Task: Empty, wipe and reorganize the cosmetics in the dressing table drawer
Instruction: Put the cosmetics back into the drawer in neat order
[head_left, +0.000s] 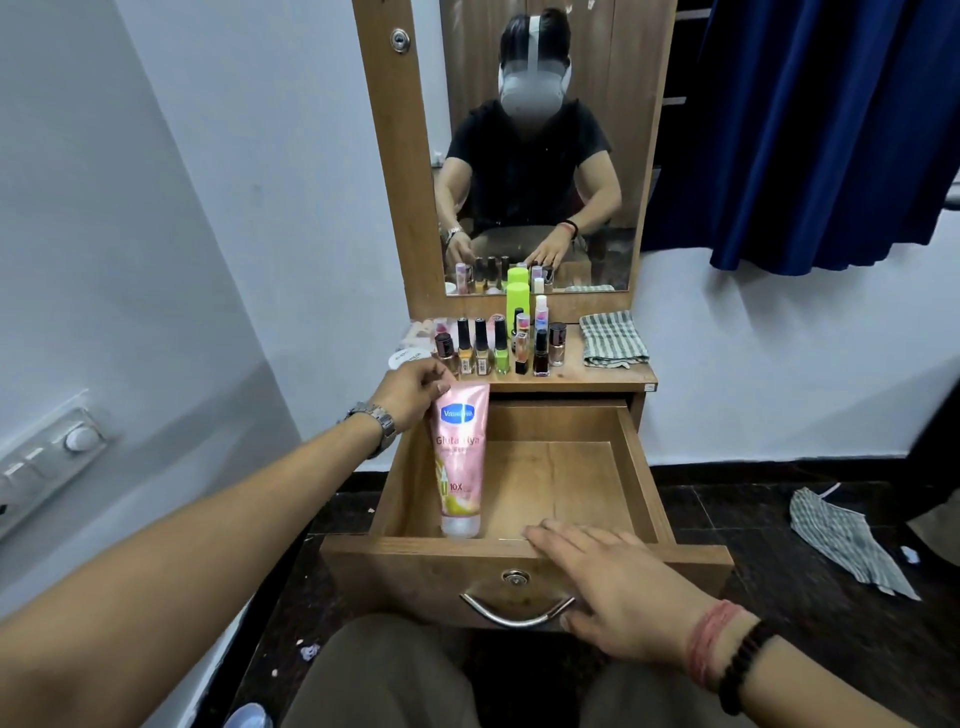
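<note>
Pink lotion tube (461, 462) cap-down at open drawer's (644, 467) left-front corner, nail polish btls (498, 345) on top

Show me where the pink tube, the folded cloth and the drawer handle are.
Pink tube (461, 457): head view, middle of its printed body.
Folded cloth (613, 340): head view, centre of the checked fabric on the tabletop.
Drawer handle (511, 616): head view, lowest part of the curved metal bar.

The lotion tube (461, 457) is pink with a blue oval logo and a clear cap. The drawer (524, 558) is brown wood. A folded cloth (613, 340) is checked — grey on white. One tall bottle (517, 304) is neon green — the curtain (831, 130) deep blue.
</note>
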